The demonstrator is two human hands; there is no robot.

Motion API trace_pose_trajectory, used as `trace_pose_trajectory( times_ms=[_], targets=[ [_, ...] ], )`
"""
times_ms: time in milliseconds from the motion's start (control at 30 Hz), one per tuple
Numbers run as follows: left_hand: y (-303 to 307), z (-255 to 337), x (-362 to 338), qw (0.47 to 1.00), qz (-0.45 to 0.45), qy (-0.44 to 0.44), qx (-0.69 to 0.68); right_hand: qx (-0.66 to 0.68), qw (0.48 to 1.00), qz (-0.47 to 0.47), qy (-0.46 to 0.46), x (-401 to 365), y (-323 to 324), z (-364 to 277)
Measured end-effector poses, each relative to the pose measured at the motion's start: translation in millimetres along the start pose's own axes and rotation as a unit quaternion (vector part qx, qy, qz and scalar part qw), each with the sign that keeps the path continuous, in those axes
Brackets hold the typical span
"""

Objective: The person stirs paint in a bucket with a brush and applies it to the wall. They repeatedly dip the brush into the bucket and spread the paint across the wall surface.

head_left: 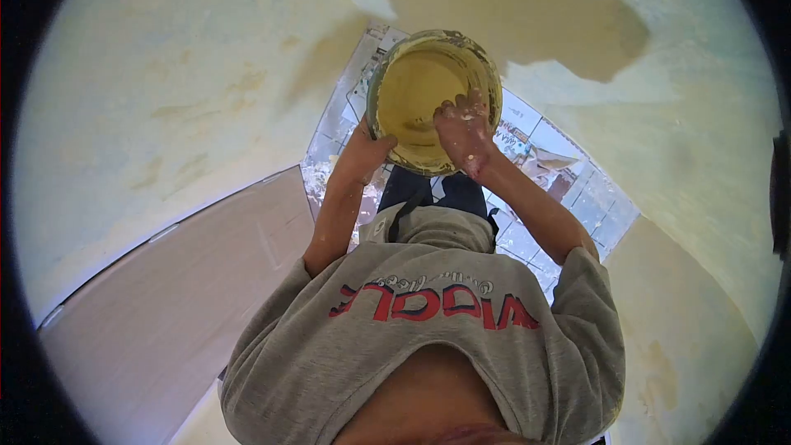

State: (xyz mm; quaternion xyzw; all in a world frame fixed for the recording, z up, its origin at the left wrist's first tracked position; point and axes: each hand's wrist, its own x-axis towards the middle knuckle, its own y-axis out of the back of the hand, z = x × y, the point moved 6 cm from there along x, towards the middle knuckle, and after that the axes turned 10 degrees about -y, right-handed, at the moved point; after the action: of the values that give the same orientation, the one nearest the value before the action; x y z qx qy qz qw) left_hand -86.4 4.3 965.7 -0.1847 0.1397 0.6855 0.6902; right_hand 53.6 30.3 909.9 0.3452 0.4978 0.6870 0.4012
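A bucket [375, 103] hangs before me, its mouth facing up and its rim crusted with dried paste. Inside lies smooth yellowish plaster or paint [420, 86]. My left hand [368, 151] grips the bucket's near left side, thumb at the rim and the other fingers mostly hidden. Over the bucket's right part is my right hand [465, 128], fingers curled in and skin spattered with pale paste. Whatever it may hold is hidden.
Pale, patchily coated walls [165, 91] surround me, with a darker damp-looking patch [503, 8] ahead. A brown door-like panel [189, 297] stands at left. The tiled floor [597, 198] carries splashes and scraps of paper [550, 159].
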Motion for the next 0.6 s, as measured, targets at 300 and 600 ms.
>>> trace_pose_trajectory(
  times_ms=[300,600],
  targets=[
    [-2,-4,3,0.997,-0.03,0.064,0.024,0.268,0.946,-0.177,0.046,13,46,14],
    [-16,26,-17,0.994,-0.029,0.01,0.1,0.328,0.918,-0.219,-0.049,12,58,48]
  ],
)
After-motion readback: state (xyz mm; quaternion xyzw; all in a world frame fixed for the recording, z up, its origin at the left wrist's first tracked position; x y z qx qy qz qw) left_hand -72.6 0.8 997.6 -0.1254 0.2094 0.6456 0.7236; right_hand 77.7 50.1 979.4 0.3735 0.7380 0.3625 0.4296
